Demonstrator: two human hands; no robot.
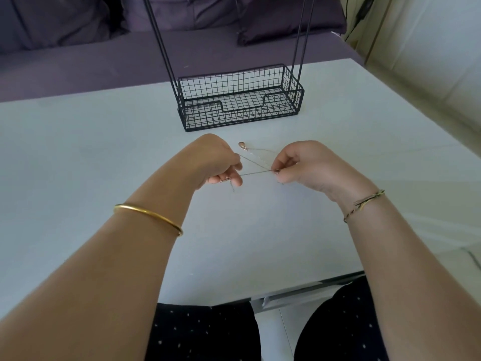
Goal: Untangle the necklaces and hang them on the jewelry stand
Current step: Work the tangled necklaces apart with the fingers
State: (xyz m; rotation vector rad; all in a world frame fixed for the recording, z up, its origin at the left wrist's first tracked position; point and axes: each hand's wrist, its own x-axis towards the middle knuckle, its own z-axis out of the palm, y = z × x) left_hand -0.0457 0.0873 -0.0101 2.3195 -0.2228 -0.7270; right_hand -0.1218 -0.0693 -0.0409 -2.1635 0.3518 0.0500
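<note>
Left hand (221,162) and right hand (299,165) both pinching thin necklace chains (256,172), stretching them taut mid-table (78,152); jewelry stand (239,100) sitting near far edge.

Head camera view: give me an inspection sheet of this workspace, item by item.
Surface: white table.
Job's things: thin necklaces pulled taut between both hands, strands crossing; pendant just beyond them; black wire jewelry stand farther back, nothing hung on its visible part.
Clutter: nothing seen.
Hands: left hand pinches the necklaces; right hand pinches them at the other side.
Cables: dark cord at upper right by the wall.
Surroundings: purple sofa with cushions behind the table.
</note>
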